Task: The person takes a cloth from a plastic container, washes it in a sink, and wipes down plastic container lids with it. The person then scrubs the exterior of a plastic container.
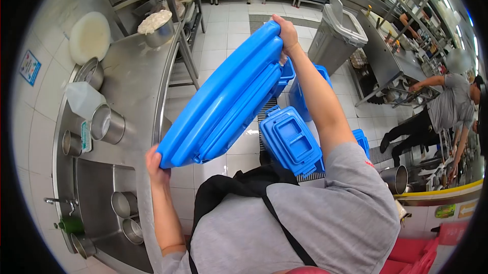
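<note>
A large blue plastic lid, tilted on a diagonal, is held up in front of my body by both hands. Its lower left corner is gripped by my left hand, beside the steel counter's edge. My right hand has its fingers wrapped round the upper right end. A second blue piece seems nested against its right side; I cannot tell whether it is separate. Below and right of it, a blue lidded container stands on the floor, with more blue containers behind it.
On the left are a steel counter and a sink with pots. A grey bin stands beyond my right arm. At the right, a person in grey is beside a work table; another person is farther back.
</note>
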Motion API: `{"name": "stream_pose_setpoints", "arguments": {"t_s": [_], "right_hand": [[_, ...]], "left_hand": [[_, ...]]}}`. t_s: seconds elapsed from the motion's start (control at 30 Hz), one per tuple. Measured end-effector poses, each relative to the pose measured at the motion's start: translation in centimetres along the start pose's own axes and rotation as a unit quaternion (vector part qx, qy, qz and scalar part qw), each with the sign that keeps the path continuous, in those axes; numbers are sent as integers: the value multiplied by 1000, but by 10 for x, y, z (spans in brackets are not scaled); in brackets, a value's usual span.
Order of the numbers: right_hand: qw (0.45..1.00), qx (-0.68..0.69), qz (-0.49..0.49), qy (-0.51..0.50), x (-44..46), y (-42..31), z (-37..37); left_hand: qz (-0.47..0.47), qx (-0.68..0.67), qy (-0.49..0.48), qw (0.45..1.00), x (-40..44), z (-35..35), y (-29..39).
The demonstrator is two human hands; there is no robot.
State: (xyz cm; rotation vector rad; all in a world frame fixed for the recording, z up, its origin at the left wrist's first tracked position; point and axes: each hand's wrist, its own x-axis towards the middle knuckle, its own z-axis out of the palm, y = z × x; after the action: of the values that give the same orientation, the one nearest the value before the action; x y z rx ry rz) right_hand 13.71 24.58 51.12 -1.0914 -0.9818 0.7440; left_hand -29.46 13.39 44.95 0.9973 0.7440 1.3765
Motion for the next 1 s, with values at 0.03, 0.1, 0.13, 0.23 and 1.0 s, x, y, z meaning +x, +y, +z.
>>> {"name": "stream_pose_setpoints", "arguments": {"t_s": [0.03,0.1,0.13,0.23,1.0], "right_hand": [[998,-46,-44,-1,-6,-10,14],[990,-70,-118,-30,-17,-24,53],[973,-141,-174,-54,-26,-38,79],[865,-350,-348,-90,-70,-56,149],[915,-309,-258,22,-51,4,138]], "left_hand": [[-119,14,-161,980,17,-37,-4],[-106,203,-266,936,43,-29,4],[-2,378,-241,894,62,-29,-9],[203,361,-175,894,82,71,3],[146,11,40,988,39,74,-15]]}}
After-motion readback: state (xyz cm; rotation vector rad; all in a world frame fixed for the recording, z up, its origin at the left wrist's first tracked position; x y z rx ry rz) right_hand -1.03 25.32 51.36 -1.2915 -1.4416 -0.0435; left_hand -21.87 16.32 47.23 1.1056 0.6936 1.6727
